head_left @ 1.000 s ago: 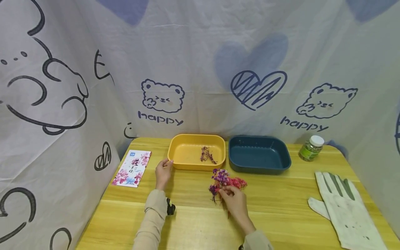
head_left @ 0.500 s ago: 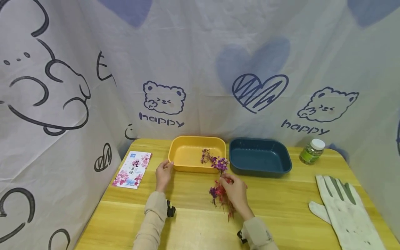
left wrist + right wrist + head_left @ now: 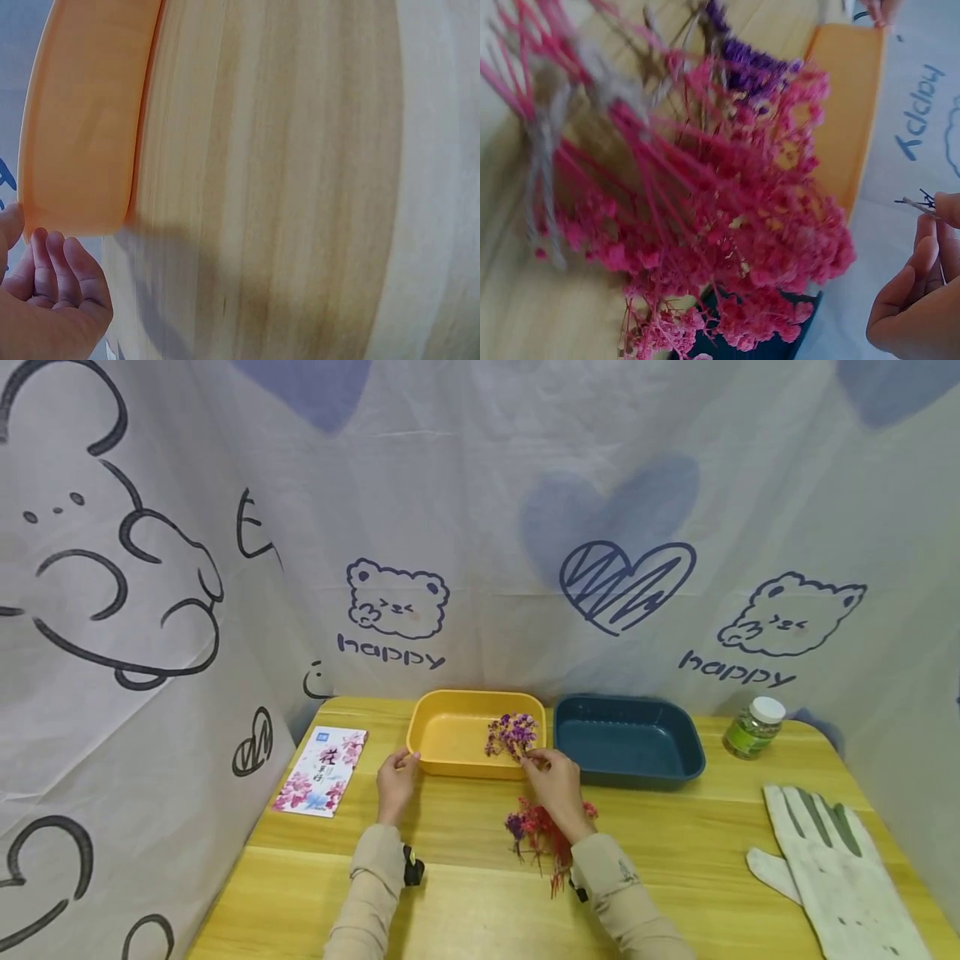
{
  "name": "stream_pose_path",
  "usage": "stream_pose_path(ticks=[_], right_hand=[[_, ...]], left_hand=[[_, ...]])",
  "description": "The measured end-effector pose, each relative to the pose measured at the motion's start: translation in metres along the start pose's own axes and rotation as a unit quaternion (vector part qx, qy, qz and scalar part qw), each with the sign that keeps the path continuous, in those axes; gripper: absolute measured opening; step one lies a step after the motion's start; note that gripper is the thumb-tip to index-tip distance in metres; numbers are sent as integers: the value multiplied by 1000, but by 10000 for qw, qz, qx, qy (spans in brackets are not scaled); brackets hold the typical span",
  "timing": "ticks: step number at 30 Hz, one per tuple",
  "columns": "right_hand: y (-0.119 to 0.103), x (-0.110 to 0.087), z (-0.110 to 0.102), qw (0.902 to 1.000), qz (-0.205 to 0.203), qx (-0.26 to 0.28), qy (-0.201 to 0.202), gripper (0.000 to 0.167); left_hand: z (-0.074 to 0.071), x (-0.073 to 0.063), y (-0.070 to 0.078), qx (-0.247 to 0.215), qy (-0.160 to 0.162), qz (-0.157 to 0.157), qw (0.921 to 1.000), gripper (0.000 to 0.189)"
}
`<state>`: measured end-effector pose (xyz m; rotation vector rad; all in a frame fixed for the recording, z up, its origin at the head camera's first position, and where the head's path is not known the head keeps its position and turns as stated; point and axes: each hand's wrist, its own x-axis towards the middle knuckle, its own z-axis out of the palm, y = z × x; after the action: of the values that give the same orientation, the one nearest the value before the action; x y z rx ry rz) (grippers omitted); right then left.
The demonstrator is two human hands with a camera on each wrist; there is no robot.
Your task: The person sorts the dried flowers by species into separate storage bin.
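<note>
At the front left corner of the yellow bin is my left hand. In the left wrist view its thumb lies at the rim, and the curled fingers hold the outer wall. My right hand pinches the stems of a purple dried flower sprig over the bin's right front edge. Another, darker purple sprig is partly hidden behind it in the bin. Below my right wrist lie pink dried flowers and a dark purple sprig; the pink ones fill the right wrist view.
A dark blue bin stands right beside the yellow one. Farther right are a jar with a white lid and a white and green glove. A flower-printed packet lies at left. A printed curtain encloses the table.
My right hand has lifted the purple sprig off the pink flowers and carried it forward over the yellow bin. My left hand has stayed at the bin's corner.
</note>
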<state>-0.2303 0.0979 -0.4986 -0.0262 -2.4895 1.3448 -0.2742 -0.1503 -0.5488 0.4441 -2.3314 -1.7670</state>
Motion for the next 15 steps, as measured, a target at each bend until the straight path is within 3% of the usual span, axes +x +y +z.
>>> stream_pose_path(ticks=[8, 15], right_hand=[[5, 25, 4, 9982, 495, 84, -330, 17], [10, 37, 6, 9953, 783, 80, -564, 18]], left_hand=[[-1, -1, 2, 12, -36, -9, 10000, 38], [-2, -1, 0, -10, -75, -79, 9999, 38]])
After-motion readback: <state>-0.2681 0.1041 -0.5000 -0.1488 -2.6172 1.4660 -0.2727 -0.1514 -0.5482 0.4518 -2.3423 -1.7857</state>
